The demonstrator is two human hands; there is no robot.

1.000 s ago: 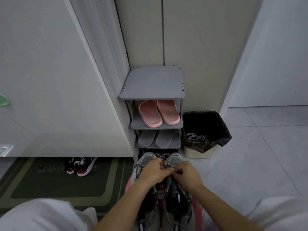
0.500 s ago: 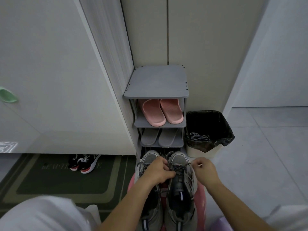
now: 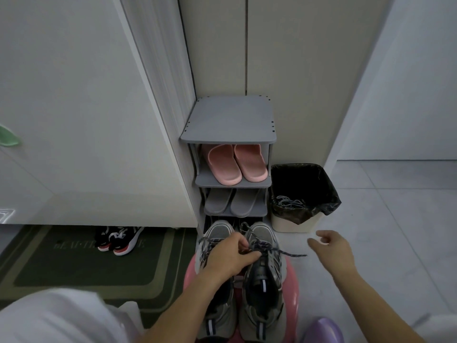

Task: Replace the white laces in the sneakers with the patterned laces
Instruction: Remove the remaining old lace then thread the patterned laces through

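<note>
Head view showed both grey sneakers point(image 3: 262, 315) on a pink stool point(image 3: 292, 280), each apparently already threaded with dark patterned laces point(image 3: 291, 254). Whitish laces point(image 3: 288, 201) lay in the bin point(image 3: 296, 227), far right. The left hand point(image 3: 230, 258) pinched the patterned laces over the right sneaker. The right hand point(image 3: 332, 248) hung released, apart. I judged the task nearly done, with only tying left.
</note>
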